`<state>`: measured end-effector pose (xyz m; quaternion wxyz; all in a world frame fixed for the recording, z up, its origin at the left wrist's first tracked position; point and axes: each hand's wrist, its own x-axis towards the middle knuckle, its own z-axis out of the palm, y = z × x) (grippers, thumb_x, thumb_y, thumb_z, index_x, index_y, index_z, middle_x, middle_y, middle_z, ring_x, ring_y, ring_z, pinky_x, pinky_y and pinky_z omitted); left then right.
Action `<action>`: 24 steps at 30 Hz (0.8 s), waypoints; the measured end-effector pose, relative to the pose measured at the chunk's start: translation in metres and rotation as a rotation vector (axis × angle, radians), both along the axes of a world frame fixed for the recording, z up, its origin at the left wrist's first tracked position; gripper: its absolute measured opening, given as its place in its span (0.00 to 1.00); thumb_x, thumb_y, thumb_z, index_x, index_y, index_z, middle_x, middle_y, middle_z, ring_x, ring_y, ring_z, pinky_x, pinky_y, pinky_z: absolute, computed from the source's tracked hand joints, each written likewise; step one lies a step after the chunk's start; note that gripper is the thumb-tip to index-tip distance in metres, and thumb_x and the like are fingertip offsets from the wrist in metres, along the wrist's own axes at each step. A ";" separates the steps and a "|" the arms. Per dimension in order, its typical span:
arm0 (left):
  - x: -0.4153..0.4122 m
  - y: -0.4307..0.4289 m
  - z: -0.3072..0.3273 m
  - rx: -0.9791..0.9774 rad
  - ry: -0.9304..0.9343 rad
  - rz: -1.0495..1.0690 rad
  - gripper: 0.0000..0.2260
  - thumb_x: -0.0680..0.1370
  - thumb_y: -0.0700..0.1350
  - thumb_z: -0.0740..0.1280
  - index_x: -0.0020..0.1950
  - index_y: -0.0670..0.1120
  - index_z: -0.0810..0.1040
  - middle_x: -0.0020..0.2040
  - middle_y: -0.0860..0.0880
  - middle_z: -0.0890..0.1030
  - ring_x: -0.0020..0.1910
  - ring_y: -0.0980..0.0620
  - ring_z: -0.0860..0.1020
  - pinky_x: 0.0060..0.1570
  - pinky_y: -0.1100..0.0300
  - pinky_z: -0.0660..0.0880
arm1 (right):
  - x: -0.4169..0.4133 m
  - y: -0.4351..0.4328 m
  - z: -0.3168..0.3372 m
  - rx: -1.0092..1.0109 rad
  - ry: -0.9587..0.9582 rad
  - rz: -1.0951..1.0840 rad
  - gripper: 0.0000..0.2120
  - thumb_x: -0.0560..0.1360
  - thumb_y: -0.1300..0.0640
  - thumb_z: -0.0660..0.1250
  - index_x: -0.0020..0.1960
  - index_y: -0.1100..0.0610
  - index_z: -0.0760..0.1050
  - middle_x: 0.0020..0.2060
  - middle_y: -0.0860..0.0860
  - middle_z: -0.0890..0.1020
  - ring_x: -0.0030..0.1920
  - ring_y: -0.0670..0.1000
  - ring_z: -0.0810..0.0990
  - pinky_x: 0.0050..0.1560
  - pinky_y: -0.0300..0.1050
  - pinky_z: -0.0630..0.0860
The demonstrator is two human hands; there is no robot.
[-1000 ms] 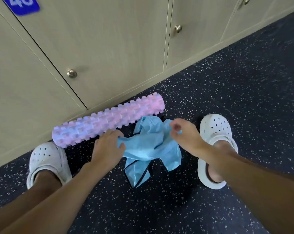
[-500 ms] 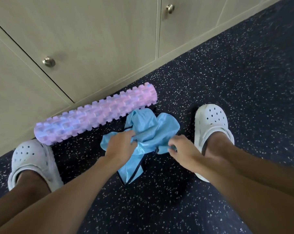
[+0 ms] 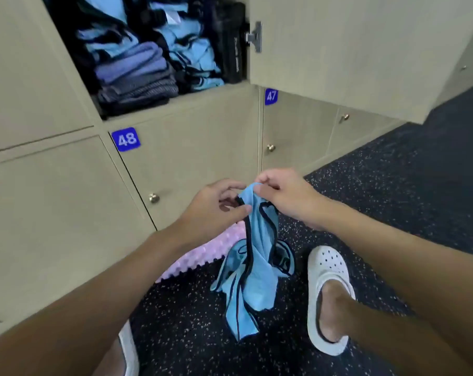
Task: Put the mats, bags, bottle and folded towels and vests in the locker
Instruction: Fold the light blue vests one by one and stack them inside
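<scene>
Head view: left hand point(image 3: 216, 206) & right hand point(image 3: 286, 198) pinched vest point(image 3: 257, 256) by its top; it hung unfolded over the floor. Locker point(image 3: 181, 102) already held folded towels point(image 3: 137, 74); vest & mat point(image 3: 202, 256) on floor prob. left to stow.

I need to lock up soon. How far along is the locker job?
Done: folded towels and blue vests sit stacked in the open locker. In hand: the left hand and right hand pinch an unfolded vest by its top. Left: fold and stow it, then the pink ridged roll lying on the floor.
</scene>
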<state>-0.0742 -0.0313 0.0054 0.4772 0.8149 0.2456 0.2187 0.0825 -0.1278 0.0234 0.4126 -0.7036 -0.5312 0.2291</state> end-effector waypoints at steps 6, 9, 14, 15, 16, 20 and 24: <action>-0.027 -0.031 0.114 0.128 -0.200 0.125 0.03 0.76 0.38 0.73 0.42 0.40 0.82 0.38 0.42 0.83 0.35 0.54 0.77 0.41 0.57 0.77 | -0.038 -0.032 0.113 0.210 0.054 -0.009 0.04 0.80 0.58 0.65 0.50 0.51 0.78 0.40 0.51 0.81 0.40 0.45 0.76 0.45 0.40 0.73; -0.045 -0.047 0.156 0.162 -0.286 0.189 0.06 0.77 0.36 0.71 0.40 0.39 0.82 0.34 0.45 0.82 0.30 0.57 0.77 0.35 0.66 0.75 | -0.052 -0.047 0.142 0.246 0.090 0.019 0.15 0.76 0.57 0.71 0.60 0.47 0.74 0.50 0.51 0.83 0.50 0.48 0.81 0.54 0.43 0.76; -0.070 -0.050 0.185 0.124 -0.316 0.219 0.08 0.78 0.39 0.70 0.39 0.44 0.84 0.35 0.47 0.85 0.32 0.57 0.78 0.37 0.64 0.77 | -0.062 -0.048 0.152 0.409 0.111 -0.119 0.06 0.78 0.61 0.66 0.46 0.52 0.80 0.43 0.63 0.82 0.40 0.50 0.75 0.43 0.47 0.69; -0.074 -0.050 0.184 0.113 -0.314 0.229 0.08 0.78 0.39 0.70 0.40 0.43 0.84 0.37 0.45 0.86 0.32 0.55 0.79 0.38 0.63 0.77 | -0.064 -0.047 0.151 0.415 0.137 -0.125 0.07 0.78 0.60 0.65 0.47 0.52 0.81 0.45 0.66 0.81 0.40 0.51 0.74 0.44 0.48 0.68; -0.078 -0.051 0.181 0.092 -0.316 0.242 0.07 0.78 0.39 0.70 0.41 0.42 0.84 0.38 0.43 0.86 0.33 0.54 0.79 0.39 0.62 0.77 | -0.066 -0.046 0.149 0.417 0.162 -0.122 0.08 0.79 0.60 0.64 0.47 0.53 0.81 0.47 0.67 0.80 0.41 0.51 0.74 0.44 0.48 0.68; -0.085 -0.054 0.161 -0.002 -0.326 0.294 0.09 0.80 0.38 0.67 0.41 0.41 0.83 0.37 0.43 0.86 0.33 0.53 0.80 0.38 0.64 0.78 | -0.074 -0.037 0.140 0.398 0.150 -0.102 0.08 0.80 0.60 0.62 0.48 0.54 0.80 0.41 0.63 0.80 0.39 0.49 0.73 0.44 0.47 0.67; -0.090 -0.055 0.152 -0.044 -0.341 0.313 0.06 0.80 0.37 0.67 0.45 0.42 0.82 0.39 0.45 0.86 0.33 0.56 0.81 0.37 0.68 0.76 | -0.080 -0.026 0.136 0.343 0.145 -0.103 0.09 0.81 0.58 0.60 0.47 0.56 0.78 0.37 0.53 0.78 0.37 0.46 0.72 0.42 0.46 0.67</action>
